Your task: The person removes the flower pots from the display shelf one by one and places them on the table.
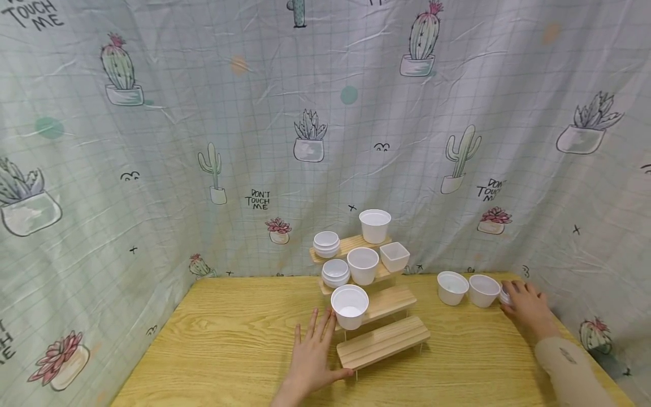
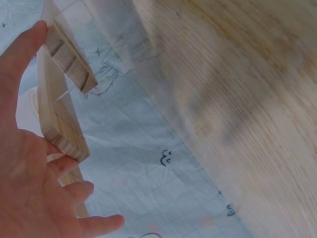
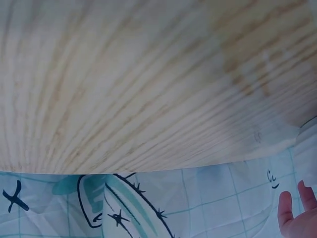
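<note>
A wooden tiered stand (image 1: 383, 342) with clear side panels bears several white pots. My left hand (image 1: 311, 356) lies along its left side with fingers spread. In the left wrist view its thumb touches the end of one wooden step (image 2: 72, 57), while a finger is at another step's edge (image 2: 64, 119). A round white pot (image 1: 350, 306) stands on the second-lowest step, just above those fingertips. Over at the right, my right hand (image 1: 526, 308) holds a small white pot (image 1: 504, 296) between thumb and fingers, mostly covering it. The right wrist view catches only fingertips (image 3: 286, 208).
Two white pots, one deeper (image 1: 452, 288) and one beside it (image 1: 484, 291), stand left of my right hand. Higher steps carry ridged round pots (image 1: 335, 273) and a square pot (image 1: 394, 257). A cactus-print curtain (image 1: 244, 141) surrounds the wooden table (image 1: 229, 333).
</note>
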`<action>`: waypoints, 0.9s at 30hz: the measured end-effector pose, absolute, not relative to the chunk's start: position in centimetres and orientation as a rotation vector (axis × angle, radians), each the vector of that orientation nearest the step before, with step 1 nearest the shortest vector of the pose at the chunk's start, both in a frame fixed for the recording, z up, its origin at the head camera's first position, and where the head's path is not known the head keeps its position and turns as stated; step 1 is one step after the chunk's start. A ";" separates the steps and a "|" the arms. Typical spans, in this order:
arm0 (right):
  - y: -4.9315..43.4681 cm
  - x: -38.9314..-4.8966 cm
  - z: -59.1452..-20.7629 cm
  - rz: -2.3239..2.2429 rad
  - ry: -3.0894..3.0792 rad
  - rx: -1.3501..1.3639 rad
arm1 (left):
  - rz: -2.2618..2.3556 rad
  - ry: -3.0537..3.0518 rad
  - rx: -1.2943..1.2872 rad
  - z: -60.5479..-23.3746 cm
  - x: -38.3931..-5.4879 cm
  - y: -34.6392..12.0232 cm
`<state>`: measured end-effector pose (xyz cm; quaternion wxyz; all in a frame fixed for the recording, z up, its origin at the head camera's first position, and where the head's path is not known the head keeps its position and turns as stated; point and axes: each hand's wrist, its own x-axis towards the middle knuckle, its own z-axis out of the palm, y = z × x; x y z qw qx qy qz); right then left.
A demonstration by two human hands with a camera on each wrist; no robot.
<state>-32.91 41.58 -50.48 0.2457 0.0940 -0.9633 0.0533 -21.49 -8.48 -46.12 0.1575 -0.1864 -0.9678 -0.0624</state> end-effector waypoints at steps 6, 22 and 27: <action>41.5 -33.3 -50.6 0.146 -2.590 0.261 | -0.201 -2.745 -0.543 -46.0 -21.4 -8.5; 41.8 -32.9 -50.2 0.162 -2.655 0.244 | -0.198 -2.805 -0.527 -45.9 -21.4 -8.5; 41.9 -32.5 -49.7 0.193 -2.652 0.264 | -0.174 -2.827 -0.508 -45.9 -21.5 -8.5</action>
